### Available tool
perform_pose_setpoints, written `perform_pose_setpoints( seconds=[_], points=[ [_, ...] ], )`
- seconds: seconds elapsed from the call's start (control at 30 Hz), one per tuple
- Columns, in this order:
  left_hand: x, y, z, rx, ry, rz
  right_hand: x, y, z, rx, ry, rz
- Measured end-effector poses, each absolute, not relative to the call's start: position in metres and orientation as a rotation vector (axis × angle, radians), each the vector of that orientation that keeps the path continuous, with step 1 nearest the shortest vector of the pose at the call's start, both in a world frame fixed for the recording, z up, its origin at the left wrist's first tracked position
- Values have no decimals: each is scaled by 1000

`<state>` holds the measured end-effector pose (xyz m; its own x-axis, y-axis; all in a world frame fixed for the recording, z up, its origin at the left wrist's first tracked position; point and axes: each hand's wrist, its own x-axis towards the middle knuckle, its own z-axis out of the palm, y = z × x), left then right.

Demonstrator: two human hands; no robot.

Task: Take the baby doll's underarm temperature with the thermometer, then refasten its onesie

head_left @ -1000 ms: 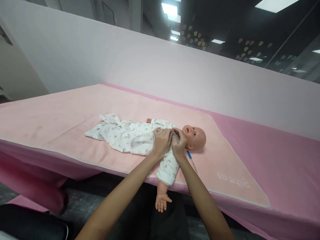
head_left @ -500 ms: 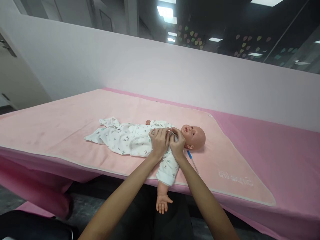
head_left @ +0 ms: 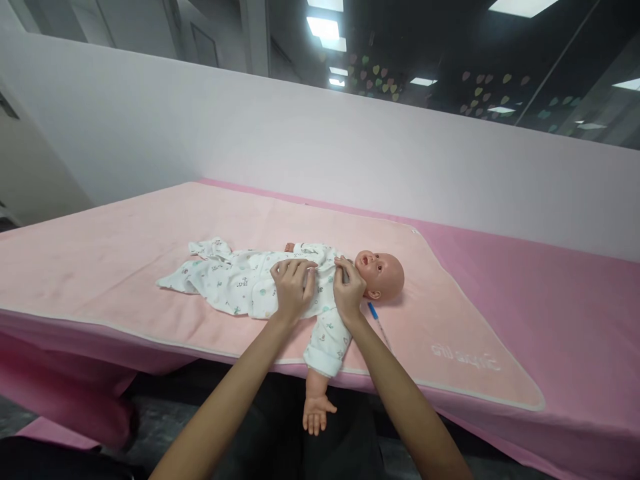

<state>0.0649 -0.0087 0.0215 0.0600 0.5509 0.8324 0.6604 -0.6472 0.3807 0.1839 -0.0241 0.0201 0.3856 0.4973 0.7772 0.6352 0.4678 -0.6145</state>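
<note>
A baby doll [head_left: 383, 274] lies on its back on a pale pink blanket [head_left: 125, 253], head to the right. It wears a white printed sleepsuit [head_left: 235, 283]. One doll arm [head_left: 316, 400] hangs over the near edge of the table. My left hand [head_left: 293, 290] lies flat on the doll's chest with fingers stretched out. My right hand [head_left: 349, 290] rests beside it near the doll's neck, fingers curled on the sleepsuit's collar.
A thin blue-capped pen or thermometer [head_left: 377, 321] lies on the blanket just below the doll's head. A darker pink cloth [head_left: 550, 293] covers the table to the right. A white partition wall [head_left: 300, 140] stands behind the table.
My left hand has slid left along the doll's chest, away from my right hand, and flattened. The right hand stays at the collar. The view has shifted slightly.
</note>
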Motion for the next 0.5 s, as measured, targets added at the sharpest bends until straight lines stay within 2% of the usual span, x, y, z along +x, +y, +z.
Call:
perform_pose_setpoints(
  seconds=[0.17, 0.5],
  points=[
    [66, -12, 20, -2311, -1326, -1508, 183, -25, 20, -1083, -1237, -183],
    [68, -10, 19, -2217, -1384, -1557, 185, -24, 20, -1026, -1290, -209]
  ],
)
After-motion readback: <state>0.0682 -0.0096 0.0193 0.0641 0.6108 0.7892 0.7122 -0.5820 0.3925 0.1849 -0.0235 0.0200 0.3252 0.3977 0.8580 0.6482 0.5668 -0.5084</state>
